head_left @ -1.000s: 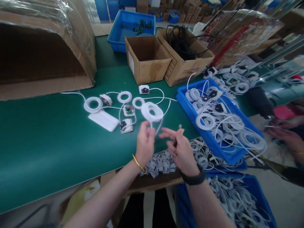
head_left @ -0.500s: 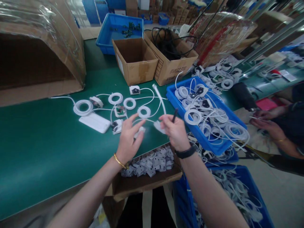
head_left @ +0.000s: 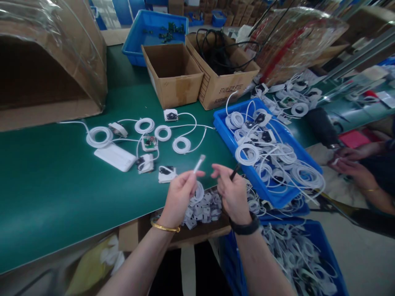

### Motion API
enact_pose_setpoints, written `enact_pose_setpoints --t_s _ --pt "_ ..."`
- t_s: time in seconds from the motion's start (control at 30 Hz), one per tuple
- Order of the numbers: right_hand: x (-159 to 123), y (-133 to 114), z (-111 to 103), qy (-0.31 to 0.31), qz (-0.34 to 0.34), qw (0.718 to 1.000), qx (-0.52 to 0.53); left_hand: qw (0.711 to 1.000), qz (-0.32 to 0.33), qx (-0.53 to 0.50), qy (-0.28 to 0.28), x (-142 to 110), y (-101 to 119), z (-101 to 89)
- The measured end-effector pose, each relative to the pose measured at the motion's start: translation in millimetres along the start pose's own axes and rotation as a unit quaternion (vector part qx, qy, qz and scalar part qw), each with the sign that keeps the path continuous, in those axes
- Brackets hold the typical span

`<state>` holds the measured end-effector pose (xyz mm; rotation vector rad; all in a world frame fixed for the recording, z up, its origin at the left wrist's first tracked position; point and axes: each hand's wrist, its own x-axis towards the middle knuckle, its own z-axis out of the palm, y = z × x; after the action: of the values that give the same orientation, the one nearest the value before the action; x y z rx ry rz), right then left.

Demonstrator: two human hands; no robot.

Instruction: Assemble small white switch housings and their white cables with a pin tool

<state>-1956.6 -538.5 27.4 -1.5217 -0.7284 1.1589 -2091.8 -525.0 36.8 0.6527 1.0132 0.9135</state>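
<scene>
Right now the fingers of the left hand (head_left: 180,191) are pinched narrow on a white cable (head_left: 197,165), its end poking up past the fingertips near the edge of the green surface (head_left: 61,185). The right hand (head_left: 233,191) has its fingers curled around a slim black tool (head_left: 235,170), with the index finger stretched towards the cable end but apart from it. A white coil (head_left: 199,192) shows just below the left fingers; whether it belongs to the held cable I cannot tell. Behind it, small grey parts (head_left: 202,209) are heaped below the surface edge. Just beyond the left hand lies a white square module (head_left: 167,174), and farther left are a circuit board in a white housing (head_left: 149,143), a coiled cable (head_left: 99,136) and a white flat slab (head_left: 115,156). To the right, a blue tray (head_left: 226,139) brims with coiled cables and modules. At the back stand a plain cardboard box (head_left: 173,90), a printed carton (head_left: 230,84) of black cables, and a blue bin (head_left: 135,53) holding green boards (head_left: 171,33). Far right, a co-worker's hands (head_left: 354,168) are together.
</scene>
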Motion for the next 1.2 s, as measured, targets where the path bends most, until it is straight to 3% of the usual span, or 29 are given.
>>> enact_pose_setpoints --t_s 0.1,0.2,0.37,0.53,0.73,0.8,1.0,1.2 --pt "21 -26 -11 -0.066 -0.001 0.997 0.051 1.000 -0.014 0.024 -0.013 -5 -3 15.2" --pt "33 -35 -18 -0.093 -0.018 0.995 0.026 0.998 -0.025 0.055 -0.016 -4 -4 28.7" --pt "35 -20 -35 -0.127 -0.007 0.992 0.027 0.996 -0.064 0.040 -0.040 1 -2 45.8" --pt "32 -9 -51 -0.148 0.013 0.988 0.046 0.995 -0.094 0.016 -0.021 11 -6 57.1" --pt "34 -5 -69 -0.171 0.034 0.982 0.068 0.962 -0.235 -0.106 -0.089 17 -14 62.5" --pt "35 -3 -73 -0.172 0.034 0.982 0.069 0.954 -0.255 -0.124 -0.095 18 -18 64.5" --pt "32 4 -81 -0.160 0.006 0.986 0.051 0.964 -0.227 -0.118 -0.069 19 -27 70.9" --pt "35 -2 -91 -0.188 0.034 0.981 -0.044 0.985 -0.171 -0.014 -0.031 18 -30 70.4"
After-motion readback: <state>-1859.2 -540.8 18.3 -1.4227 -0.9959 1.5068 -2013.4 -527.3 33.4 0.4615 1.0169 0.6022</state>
